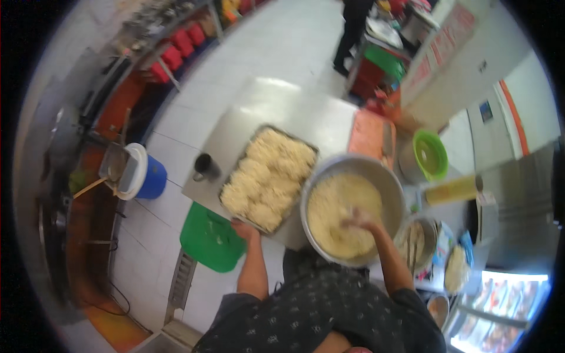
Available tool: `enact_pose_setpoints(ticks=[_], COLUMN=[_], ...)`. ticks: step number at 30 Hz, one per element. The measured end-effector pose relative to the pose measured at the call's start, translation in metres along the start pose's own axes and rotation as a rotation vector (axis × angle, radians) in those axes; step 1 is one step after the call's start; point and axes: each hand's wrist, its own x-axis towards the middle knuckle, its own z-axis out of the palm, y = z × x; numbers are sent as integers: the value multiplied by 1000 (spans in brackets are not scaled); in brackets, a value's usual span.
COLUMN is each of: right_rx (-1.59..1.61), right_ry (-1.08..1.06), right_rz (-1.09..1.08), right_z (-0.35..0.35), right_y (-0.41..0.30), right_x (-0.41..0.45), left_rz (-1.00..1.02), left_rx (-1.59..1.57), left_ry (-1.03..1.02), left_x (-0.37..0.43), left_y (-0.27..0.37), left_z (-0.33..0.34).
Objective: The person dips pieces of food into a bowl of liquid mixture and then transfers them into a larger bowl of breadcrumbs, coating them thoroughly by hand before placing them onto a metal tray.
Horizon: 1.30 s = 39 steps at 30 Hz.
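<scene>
My right hand (358,220) is down in the yellowish breading or flour in a large metal bowl (390,185); its fingers are blurred and partly coated, so whether they hold anything is unclear. A metal tray (312,148) to the left of the bowl is filled with lumpy, breaded pieces (265,176). My left hand (245,229) is at the tray's near left corner, its fingers close to the rim; their grip cannot be made out. Below that hand is a green plastic lid or stool top (212,238).
A dark mug (206,167) stands on the metal table (273,101), left of the tray. Beyond the bowl lie an orange cutting board (371,134) and a green-rimmed container (430,154). Another bowl (428,238) is at right. A blue bucket (152,176) stands left. A person (353,31) stands beyond the table.
</scene>
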Motion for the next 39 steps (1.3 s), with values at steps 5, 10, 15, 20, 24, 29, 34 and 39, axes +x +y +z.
enact_pose_setpoints(ticks=[5, 10, 15, 20, 24, 29, 34, 39], right_rx=[-109, -458, -309, 68, 62, -155, -253, -297], right_ry=[20, 296, -118, -110, -121, -224, 313, 821], right_rz=[-269, -203, -169, -43, -69, -203, 57, -361], right_z=[-51, -25, 34, 22, -8, -41, -33, 46], right_y=[-34, 70, 85, 46, 8, -12, -101, -65], right_x=[-41, 17, -4, -49, -46, -2, 8, 43], left_rz=[-393, -311, -288, -258, -253, -270, -199, -165], left_rx=[3, 79, 47, 41, -30, 12, 88, 70], left_ry=[-159, -166, -136, -120, -123, -152, -123, -100], left_x=[-12, -11, -9, -3, -8, -5, -5, -3], left_y=[30, 49, 43, 26, 32, 30, 27, 27], left_z=[-13, -13, -14, -13, -10, -9, -13, -8])
